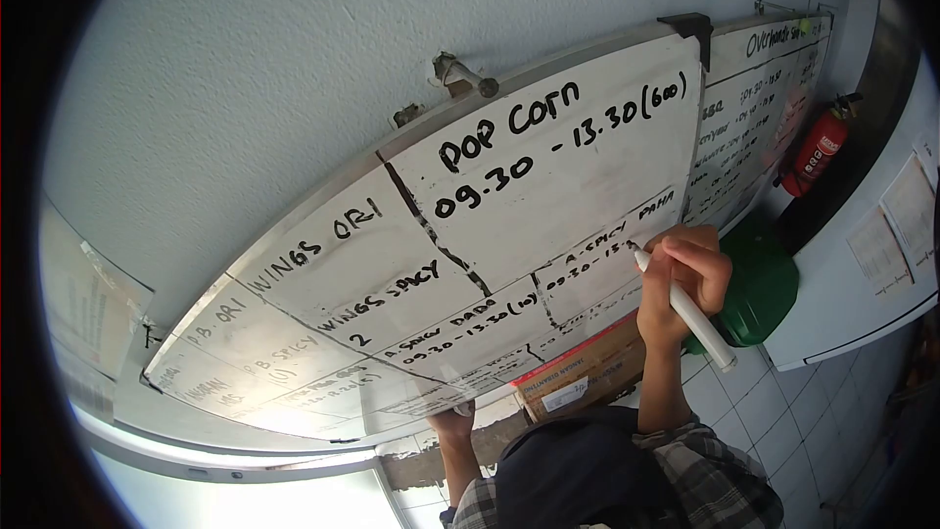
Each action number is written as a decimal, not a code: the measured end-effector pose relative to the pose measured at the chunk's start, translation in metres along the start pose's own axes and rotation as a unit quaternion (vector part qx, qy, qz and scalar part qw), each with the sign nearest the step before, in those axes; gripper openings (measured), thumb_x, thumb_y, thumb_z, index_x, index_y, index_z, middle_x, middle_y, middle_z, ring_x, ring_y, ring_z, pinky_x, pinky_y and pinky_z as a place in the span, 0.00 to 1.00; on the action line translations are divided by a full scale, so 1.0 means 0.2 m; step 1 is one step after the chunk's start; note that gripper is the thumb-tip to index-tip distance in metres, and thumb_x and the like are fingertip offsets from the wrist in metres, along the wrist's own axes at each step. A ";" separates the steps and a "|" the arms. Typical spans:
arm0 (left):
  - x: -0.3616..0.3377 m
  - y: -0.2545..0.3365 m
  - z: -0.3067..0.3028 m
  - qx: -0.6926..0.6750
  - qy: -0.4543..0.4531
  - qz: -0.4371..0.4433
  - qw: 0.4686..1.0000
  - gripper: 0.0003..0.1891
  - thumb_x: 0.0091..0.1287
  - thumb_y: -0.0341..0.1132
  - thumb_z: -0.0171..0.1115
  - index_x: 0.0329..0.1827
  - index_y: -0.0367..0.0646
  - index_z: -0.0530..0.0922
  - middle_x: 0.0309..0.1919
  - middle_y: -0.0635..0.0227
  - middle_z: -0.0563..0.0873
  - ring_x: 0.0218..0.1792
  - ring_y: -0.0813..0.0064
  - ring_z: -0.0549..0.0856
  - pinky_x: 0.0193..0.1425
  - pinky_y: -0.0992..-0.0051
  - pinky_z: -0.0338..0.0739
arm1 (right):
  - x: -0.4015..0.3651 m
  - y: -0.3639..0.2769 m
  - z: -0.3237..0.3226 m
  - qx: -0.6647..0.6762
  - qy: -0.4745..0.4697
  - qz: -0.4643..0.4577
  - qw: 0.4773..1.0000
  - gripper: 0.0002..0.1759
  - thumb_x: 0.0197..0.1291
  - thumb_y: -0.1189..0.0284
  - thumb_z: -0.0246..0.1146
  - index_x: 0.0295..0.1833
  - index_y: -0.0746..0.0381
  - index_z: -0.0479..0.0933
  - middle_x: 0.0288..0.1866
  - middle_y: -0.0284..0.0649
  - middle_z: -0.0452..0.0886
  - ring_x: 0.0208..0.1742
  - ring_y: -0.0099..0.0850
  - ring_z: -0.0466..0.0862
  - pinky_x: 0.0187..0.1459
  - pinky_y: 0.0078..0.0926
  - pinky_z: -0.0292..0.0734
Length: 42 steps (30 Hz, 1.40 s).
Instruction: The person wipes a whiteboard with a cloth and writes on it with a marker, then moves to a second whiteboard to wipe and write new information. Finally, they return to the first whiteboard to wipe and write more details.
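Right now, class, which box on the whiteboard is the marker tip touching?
The A-SPICY PAHA box, just below POP CORN; the right hand holds the marker with its tip on that box's time line.

Whiteboard [548,186] fixed to a rough white wall [245,88], with a dark clip on its top edge. Black lines rule it into cells. Largest cell, handwritten in black: "POP CORN 09.30 - 13.30 (600)". Neighbouring cells: "WINGS ORI", "WINGS SPICY 2", "P.B. ORI", "P.B. SPICY". Lower cells smudged, partly unreadable. Tip of a white marker [682,306] touches one lower cell. Second board [754,108] abuts it, rows too small to read.

Floor [783,411], white tiles: labelled cardboard box [578,377] below the whiteboard, green plastic container [764,289] near it.
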<state>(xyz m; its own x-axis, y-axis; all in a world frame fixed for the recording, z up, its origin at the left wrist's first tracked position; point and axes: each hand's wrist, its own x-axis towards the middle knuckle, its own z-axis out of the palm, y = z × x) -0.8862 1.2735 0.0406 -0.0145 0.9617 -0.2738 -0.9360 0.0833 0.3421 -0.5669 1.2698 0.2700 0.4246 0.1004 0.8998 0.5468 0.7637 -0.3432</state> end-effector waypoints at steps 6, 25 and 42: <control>-0.05 -0.02 0.13 0.022 0.048 0.022 0.998 0.15 0.66 0.46 0.50 0.42 0.46 0.78 0.34 0.70 0.84 0.32 0.72 0.82 0.34 0.72 0.79 | 0.00 0.02 -0.01 0.002 0.035 0.016 0.999 0.17 0.46 0.93 0.56 0.42 0.65 0.69 0.34 0.40 0.74 0.32 0.28 0.75 0.29 0.20 0.74; -0.06 -0.03 0.21 -0.011 0.086 0.032 0.996 0.14 0.67 0.41 0.46 0.32 0.42 0.77 0.17 0.70 0.76 0.08 0.77 0.61 0.13 0.79 0.62 | 0.03 0.06 -0.06 0.006 0.002 0.007 1.000 0.17 0.47 0.93 0.56 0.43 0.65 0.70 0.36 0.40 0.74 0.34 0.26 0.75 0.32 0.19 0.74; -0.06 -0.03 0.22 -0.026 0.127 0.044 0.991 0.16 0.67 0.42 0.45 0.35 0.42 0.78 0.16 0.69 0.77 0.06 0.76 0.60 0.16 0.78 0.66 | 0.09 0.09 -0.11 -0.063 -0.022 -0.031 0.997 0.16 0.53 0.91 0.55 0.44 0.64 0.65 0.35 0.42 0.71 0.28 0.23 0.73 0.25 0.19 0.75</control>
<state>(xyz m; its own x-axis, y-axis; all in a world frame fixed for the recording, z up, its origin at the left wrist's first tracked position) -0.8642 1.2732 0.0809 -0.1796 0.8673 -0.4643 -0.9436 -0.0184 0.3306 -0.5340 1.2718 0.2737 0.3572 0.0861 0.9300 0.6578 0.6838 -0.3159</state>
